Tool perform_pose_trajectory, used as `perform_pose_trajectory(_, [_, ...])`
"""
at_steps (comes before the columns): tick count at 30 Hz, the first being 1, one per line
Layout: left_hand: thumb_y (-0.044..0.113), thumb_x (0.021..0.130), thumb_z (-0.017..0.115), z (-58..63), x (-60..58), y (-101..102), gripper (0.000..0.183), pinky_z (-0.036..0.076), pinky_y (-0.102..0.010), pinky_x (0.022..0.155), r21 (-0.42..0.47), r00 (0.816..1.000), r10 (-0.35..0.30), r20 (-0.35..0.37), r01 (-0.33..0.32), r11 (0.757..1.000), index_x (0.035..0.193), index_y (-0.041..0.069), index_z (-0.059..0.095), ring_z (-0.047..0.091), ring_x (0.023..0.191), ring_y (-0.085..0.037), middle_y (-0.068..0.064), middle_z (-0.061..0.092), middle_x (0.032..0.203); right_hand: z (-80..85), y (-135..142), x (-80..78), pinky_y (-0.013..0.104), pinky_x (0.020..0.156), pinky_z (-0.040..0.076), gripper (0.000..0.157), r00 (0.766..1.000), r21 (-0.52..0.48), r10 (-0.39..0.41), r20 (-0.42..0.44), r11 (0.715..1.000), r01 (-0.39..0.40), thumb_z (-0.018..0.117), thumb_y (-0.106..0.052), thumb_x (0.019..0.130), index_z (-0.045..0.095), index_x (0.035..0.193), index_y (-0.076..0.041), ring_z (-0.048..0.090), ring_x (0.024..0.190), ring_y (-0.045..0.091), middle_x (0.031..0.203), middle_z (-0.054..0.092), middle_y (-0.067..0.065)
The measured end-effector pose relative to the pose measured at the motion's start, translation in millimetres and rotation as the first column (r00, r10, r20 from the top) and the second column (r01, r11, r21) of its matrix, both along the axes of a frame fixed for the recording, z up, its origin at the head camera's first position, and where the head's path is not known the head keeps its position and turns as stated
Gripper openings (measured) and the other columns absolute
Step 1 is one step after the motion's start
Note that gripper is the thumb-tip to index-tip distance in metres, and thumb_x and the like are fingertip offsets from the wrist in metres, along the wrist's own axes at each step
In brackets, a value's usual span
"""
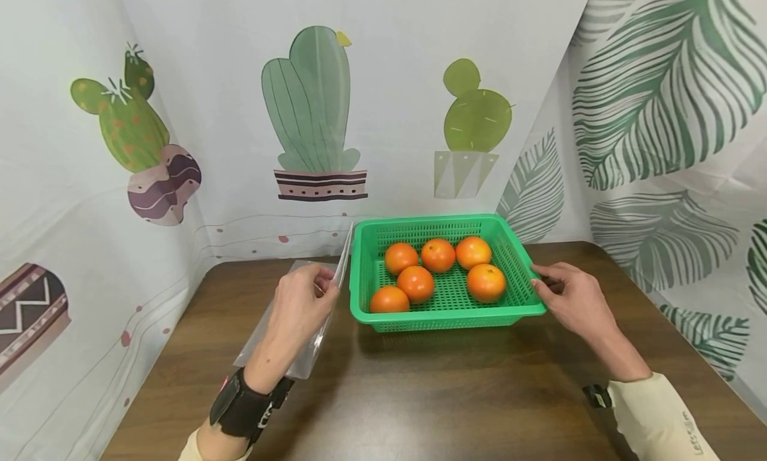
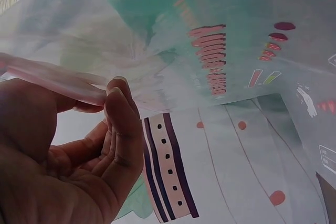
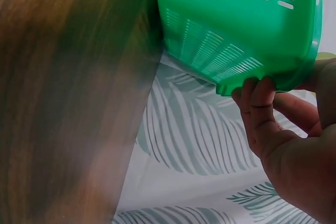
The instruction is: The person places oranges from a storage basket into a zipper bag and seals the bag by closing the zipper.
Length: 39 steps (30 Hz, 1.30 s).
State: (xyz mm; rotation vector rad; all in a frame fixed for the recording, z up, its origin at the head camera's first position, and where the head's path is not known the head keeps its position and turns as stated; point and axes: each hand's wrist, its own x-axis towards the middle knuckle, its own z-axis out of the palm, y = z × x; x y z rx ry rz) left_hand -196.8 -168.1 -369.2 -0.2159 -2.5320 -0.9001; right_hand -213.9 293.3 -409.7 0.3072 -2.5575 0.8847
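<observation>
In the head view, a green plastic basket [image 1: 445, 319] with slotted walls stands on the table and holds several oranges [image 1: 486, 283]. My right hand [image 1: 572, 296] grips its right rim. Up close in the right wrist view, the fingertips [image 3: 262, 90] lie under the rim of the basket [image 3: 231, 24]. To the left of the basket, my left hand [image 1: 304, 300] pinches the edge of a translucent plastic bag [image 1: 308, 358] between thumb and fingers. Red lettering and small printed pictures show on the bag [image 2: 173, 40] in the left wrist view.
The brown wooden table [image 1: 419, 394] runs back to a white cloth [image 1: 395, 128] printed with cacti and leaves, which hangs behind and at both sides. A black band [image 1: 242, 408] is strapped round the left wrist.
</observation>
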Motion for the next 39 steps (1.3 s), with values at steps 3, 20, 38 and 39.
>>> perform_pose_trajectory(3, [0.007, 0.088, 0.068, 2.7, -0.8, 1.4, 0.009, 0.051, -0.031, 0.060, -0.004, 1.000, 0.004, -0.010, -0.004, 1.000, 0.093, 0.007, 0.076, 0.065, 0.065, -0.013, 0.000, 0.068, 0.075, 1.0, 0.1, -0.7, 0.023, 0.056, 0.054, 0.031, 1.000, 0.014, -0.006, 0.009, 1.000, 0.006, 0.072, -0.010, 0.099, 0.074, 0.127, 0.004, 0.073, 0.078, 0.025, 0.104, 0.072, 0.016])
perform_pose_trajectory(20, [0.008, 0.087, 0.067, 8.9, -2.0, 7.2, 0.012, 0.052, -0.032, 0.062, 0.021, 1.000, -0.010, -0.001, 0.010, 1.000, 0.095, 0.007, 0.077, 0.064, 0.067, -0.013, 0.000, 0.070, 0.077, 6.9, -1.8, -2.7, 0.025, 0.061, 0.054, 0.030, 0.996, 0.046, -0.038, 0.079, 0.998, 0.034, 0.073, -0.013, 0.099, 0.076, 0.124, 0.003, 0.076, 0.085, 0.031, 0.114, 0.074, 0.024])
perform_pose_trajectory(38, [0.016, 0.092, 0.068, 20.5, -5.6, 14.8, 0.011, 0.048, -0.032, 0.055, -0.012, 0.999, 0.018, 0.037, -0.018, 1.000, 0.096, 0.013, 0.077, 0.063, 0.064, -0.014, 0.004, 0.069, 0.077, 17.2, -6.1, -4.6, 0.040, 0.068, 0.059, 0.032, 0.989, 0.079, -0.036, 0.141, 0.997, 0.025, 0.073, -0.009, 0.097, 0.074, 0.126, 0.005, 0.075, 0.094, 0.038, 0.120, 0.070, 0.030])
perform_pose_trajectory(39, [0.016, 0.092, 0.067, 20.7, -5.8, 14.9, 0.011, 0.048, -0.032, 0.055, -0.013, 0.999, 0.020, 0.038, -0.020, 1.000, 0.096, 0.013, 0.077, 0.063, 0.064, -0.014, 0.004, 0.069, 0.076, 18.0, -6.4, -5.1, 0.041, 0.068, 0.059, 0.032, 0.989, 0.083, -0.036, 0.140, 0.996, 0.025, 0.074, -0.009, 0.097, 0.074, 0.126, 0.005, 0.076, 0.094, 0.038, 0.120, 0.071, 0.030])
